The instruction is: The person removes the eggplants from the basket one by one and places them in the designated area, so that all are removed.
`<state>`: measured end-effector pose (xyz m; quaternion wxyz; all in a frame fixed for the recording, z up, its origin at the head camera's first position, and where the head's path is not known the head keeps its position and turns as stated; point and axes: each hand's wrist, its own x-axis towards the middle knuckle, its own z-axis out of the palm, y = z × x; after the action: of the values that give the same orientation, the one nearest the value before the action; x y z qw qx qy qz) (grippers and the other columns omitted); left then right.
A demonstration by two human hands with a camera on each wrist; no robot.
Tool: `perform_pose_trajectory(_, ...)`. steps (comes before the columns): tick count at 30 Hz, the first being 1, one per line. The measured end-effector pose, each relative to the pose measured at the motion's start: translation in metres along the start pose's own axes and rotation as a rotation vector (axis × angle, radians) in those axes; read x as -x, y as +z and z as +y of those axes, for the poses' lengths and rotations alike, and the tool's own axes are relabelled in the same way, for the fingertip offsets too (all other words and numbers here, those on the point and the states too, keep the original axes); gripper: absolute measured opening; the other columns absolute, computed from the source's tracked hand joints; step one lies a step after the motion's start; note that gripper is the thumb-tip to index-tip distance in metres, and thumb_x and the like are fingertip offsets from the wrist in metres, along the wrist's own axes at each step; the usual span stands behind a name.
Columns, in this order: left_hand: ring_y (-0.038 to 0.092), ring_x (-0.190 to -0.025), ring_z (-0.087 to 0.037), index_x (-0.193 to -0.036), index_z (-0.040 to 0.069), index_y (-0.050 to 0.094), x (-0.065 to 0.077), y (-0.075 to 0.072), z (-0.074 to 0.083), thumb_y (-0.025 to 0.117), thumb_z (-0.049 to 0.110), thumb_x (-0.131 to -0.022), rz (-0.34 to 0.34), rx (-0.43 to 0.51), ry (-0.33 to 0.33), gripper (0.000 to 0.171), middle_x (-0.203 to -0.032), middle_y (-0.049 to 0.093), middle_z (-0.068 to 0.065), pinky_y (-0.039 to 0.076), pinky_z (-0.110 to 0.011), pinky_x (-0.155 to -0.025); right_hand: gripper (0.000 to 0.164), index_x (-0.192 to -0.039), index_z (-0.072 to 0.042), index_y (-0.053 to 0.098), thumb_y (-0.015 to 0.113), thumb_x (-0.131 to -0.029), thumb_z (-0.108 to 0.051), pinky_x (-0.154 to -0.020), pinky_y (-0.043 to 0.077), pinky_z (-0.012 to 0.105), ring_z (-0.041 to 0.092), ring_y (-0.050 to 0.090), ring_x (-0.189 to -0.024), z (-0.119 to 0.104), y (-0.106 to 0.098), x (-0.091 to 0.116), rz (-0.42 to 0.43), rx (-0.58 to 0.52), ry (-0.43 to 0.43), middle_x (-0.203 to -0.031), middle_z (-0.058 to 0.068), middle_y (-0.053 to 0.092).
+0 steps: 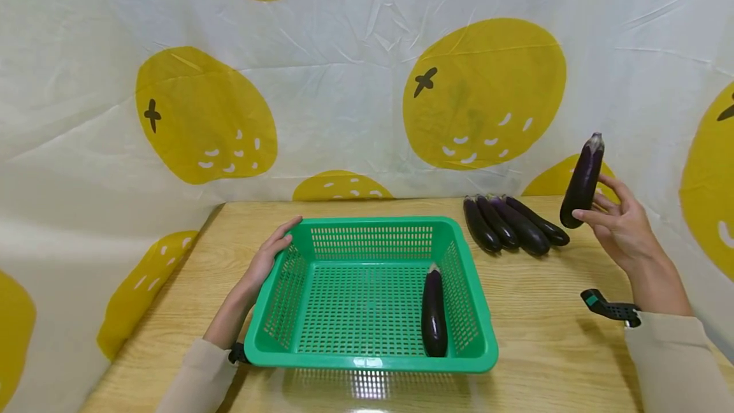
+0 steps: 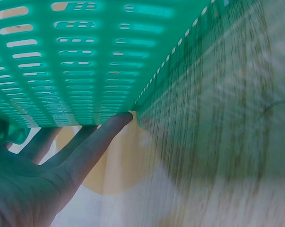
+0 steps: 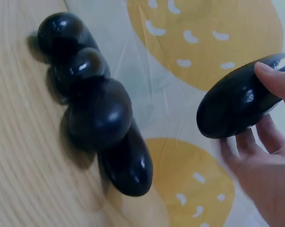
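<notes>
Up off the table at the right, my right hand (image 1: 625,225) holds a dark purple eggplant (image 1: 583,183) between thumb and fingers, its stem end pointing up. In the right wrist view, the thumb lies across the glossy skin of that eggplant (image 3: 241,101), with fingers underneath. My left hand (image 1: 266,263) rests at the left rim of a green plastic basket (image 1: 367,365), its fingers stretched toward the far left corner. The left wrist view shows straight fingers (image 2: 97,149) against the slotted wall. One eggplant (image 1: 434,314) lies inside the basket along its right side.
Several more eggplants (image 1: 507,225) lie side by side on the wooden table (image 1: 545,311), behind and right of the basket. A white cloth (image 1: 344,113) printed with yellow fruit hangs along the table's back and left edges.
</notes>
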<state>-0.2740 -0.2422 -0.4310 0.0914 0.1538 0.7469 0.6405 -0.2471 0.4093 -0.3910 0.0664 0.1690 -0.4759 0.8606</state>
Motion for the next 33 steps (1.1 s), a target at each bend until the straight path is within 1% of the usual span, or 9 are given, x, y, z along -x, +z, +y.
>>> perform_pose_trajectory(6, 0.025, -0.155, -0.032, -0.166, 0.025, 0.026, 0.001, 0.001, 0.000, 0.030, 0.035, -0.114, 0.004, -0.010, -0.008, 0.053, -0.173, 0.020, -0.005, 0.033, -0.030, -0.111, 0.079, -0.153, -0.021, 0.039, 0.049, -0.092, 0.028, -0.079, 0.062, 0.031, 0.015, 0.074, -0.104, -0.001, -0.012, 0.005, 0.087, 0.117, 0.028, -0.123, 0.000, 0.073)
perform_pose_trajectory(8, 0.025, -0.155, -0.032, -0.166, 0.025, 0.025, 0.000, 0.001, -0.001, 0.030, 0.035, -0.114, 0.004, -0.010, -0.009, 0.053, -0.173, 0.020, -0.005, 0.033, -0.030, -0.111, 0.080, -0.155, -0.022, 0.038, 0.052, -0.092, 0.026, -0.078, 0.061, 0.028, 0.012, 0.072, -0.103, 0.001, -0.017, 0.007, 0.122, 0.162, 0.039, -0.122, -0.003, 0.070)
perform_pose_trajectory(12, 0.025, -0.155, -0.032, -0.166, 0.025, 0.025, 0.000, 0.000, -0.001, 0.030, 0.036, -0.114, 0.005, -0.013, -0.012, 0.053, -0.173, 0.019, -0.005, 0.035, -0.027, -0.109, 0.083, -0.156, -0.026, 0.039, 0.059, -0.092, 0.021, -0.076, 0.059, 0.021, 0.004, 0.067, -0.101, 0.006, -0.028, 0.011, 0.212, 0.305, 0.064, -0.120, -0.009, 0.064)
perform_pose_trajectory(14, 0.026, -0.155, -0.032, -0.166, 0.026, 0.025, 0.000, 0.000, -0.001, 0.030, 0.036, -0.114, 0.006, -0.017, -0.013, 0.053, -0.173, 0.019, -0.004, 0.035, -0.028, -0.110, 0.083, -0.156, -0.028, 0.040, 0.063, -0.091, 0.019, -0.074, 0.058, 0.019, 0.001, 0.065, -0.099, 0.009, -0.032, 0.012, 0.242, 0.378, 0.077, -0.119, -0.012, 0.063)
perform_pose_trajectory(20, 0.022, -0.156, -0.033, -0.166, 0.025, 0.025, 0.000, 0.000, -0.002, 0.030, 0.034, -0.114, 0.004, 0.008, -0.001, 0.053, -0.174, 0.018, -0.004, 0.024, -0.048, -0.119, 0.079, -0.150, -0.030, 0.049, 0.067, -0.089, 0.017, -0.068, 0.054, 0.017, -0.004, 0.066, -0.091, 0.013, -0.043, 0.011, 0.272, 0.489, 0.103, -0.108, -0.019, 0.068)
perform_pose_trajectory(23, 0.021, -0.157, -0.033, -0.166, 0.024, 0.024, 0.000, 0.000, -0.002, 0.029, 0.034, -0.114, 0.001, 0.011, 0.003, 0.053, -0.174, 0.017, -0.005, 0.021, -0.052, -0.121, 0.083, -0.153, -0.031, 0.045, 0.068, -0.089, 0.016, -0.066, 0.054, 0.017, -0.006, 0.067, -0.089, 0.016, -0.046, 0.011, 0.279, 0.535, 0.122, -0.105, -0.021, 0.068)
perform_pose_trajectory(25, 0.022, -0.156, -0.033, -0.166, 0.024, 0.025, 0.000, 0.000, -0.002, 0.029, 0.034, -0.114, 0.001, 0.009, 0.001, 0.053, -0.174, 0.017, -0.005, 0.022, -0.051, -0.120, 0.088, -0.158, -0.031, 0.040, 0.069, -0.089, 0.016, -0.066, 0.055, 0.017, -0.008, 0.067, -0.088, 0.018, -0.048, 0.011, 0.283, 0.558, 0.134, -0.105, -0.022, 0.067)
perform_pose_trajectory(29, 0.024, -0.156, -0.032, -0.166, 0.026, 0.026, -0.001, 0.000, -0.001, 0.030, 0.036, -0.114, 0.002, 0.003, -0.005, 0.053, -0.173, 0.019, -0.004, 0.028, -0.041, -0.117, 0.096, -0.164, -0.028, 0.027, 0.070, -0.090, 0.014, -0.066, 0.056, 0.017, -0.009, 0.066, -0.087, 0.021, -0.051, 0.013, 0.281, 0.600, 0.148, -0.105, -0.024, 0.066)
perform_pose_trajectory(33, 0.025, -0.155, -0.032, -0.166, 0.026, 0.025, -0.001, -0.001, -0.001, 0.030, 0.036, -0.114, -0.005, 0.005, -0.010, 0.053, -0.173, 0.020, -0.005, 0.034, -0.030, -0.111, 0.098, -0.166, -0.028, 0.021, 0.072, -0.090, 0.010, -0.066, 0.054, 0.015, -0.013, 0.063, -0.086, 0.023, -0.054, 0.013, 0.296, 0.726, 0.164, -0.104, -0.029, 0.063)
